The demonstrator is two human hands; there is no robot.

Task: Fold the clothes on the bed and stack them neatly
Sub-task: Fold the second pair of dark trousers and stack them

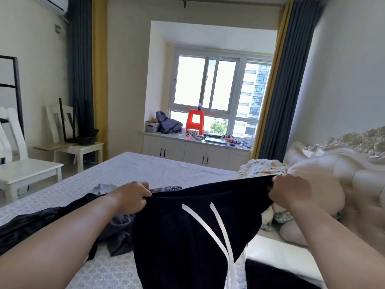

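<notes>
I hold up a pair of dark navy trousers (pixel 177 232) by the waistband, its white drawstrings hanging down the front. My left hand (pixel 130 197) grips the waistband's left end and my right hand (pixel 289 191) grips its right end, so the band is stretched between them above the bed (pixel 133 172). Under my left arm lie loose dark garments (pixel 41 222) and a crumpled grey one (pixel 119 234). A patterned dark piece (pixel 166 188) shows just behind the waistband. A flowered light garment (pixel 260 168) lies at the far right of the bed.
A cream tufted headboard (pixel 354 170) and pale pillows (pixel 329 197) fill the right. White chairs (pixel 27 163) stand left of the bed. Behind it are a window bench with cabinets (pixel 187 151), a red stool (pixel 195 122) and a bag (pixel 168 123).
</notes>
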